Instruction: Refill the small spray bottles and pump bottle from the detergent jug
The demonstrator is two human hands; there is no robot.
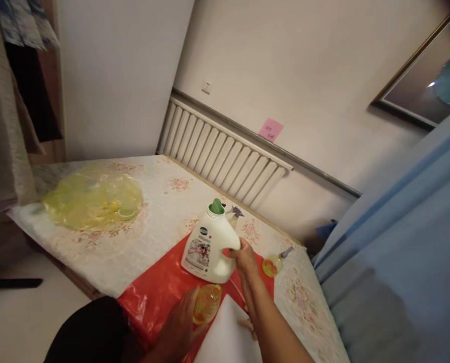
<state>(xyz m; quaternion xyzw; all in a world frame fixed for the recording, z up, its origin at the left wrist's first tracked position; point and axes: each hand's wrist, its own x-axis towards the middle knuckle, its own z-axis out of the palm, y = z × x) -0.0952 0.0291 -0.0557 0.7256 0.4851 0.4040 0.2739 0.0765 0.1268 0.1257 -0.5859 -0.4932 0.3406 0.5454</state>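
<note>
A white detergent jug (206,252) with a picture label stands on a red plastic sheet (152,290), its neck uncapped and showing a green pour spout (216,205). My right hand (246,258) is closed round the jug's handle. In front of the jug, my left hand (181,322) grips a clear bottle (207,304) of yellow liquid. Below the jug lies a smooth white object (230,335); its kind is unclear. Some fingers (249,326) show beside it, partly behind my right forearm; whose they are I cannot tell.
A spray bottle (273,264) with yellow liquid lies to the right on the floral bedspread (300,297). Another sprayer head (237,212) shows behind the jug. A yellow plastic bag (92,196) is at left. A radiator (220,151) lines the wall; a blue curtain (398,242) hangs right.
</note>
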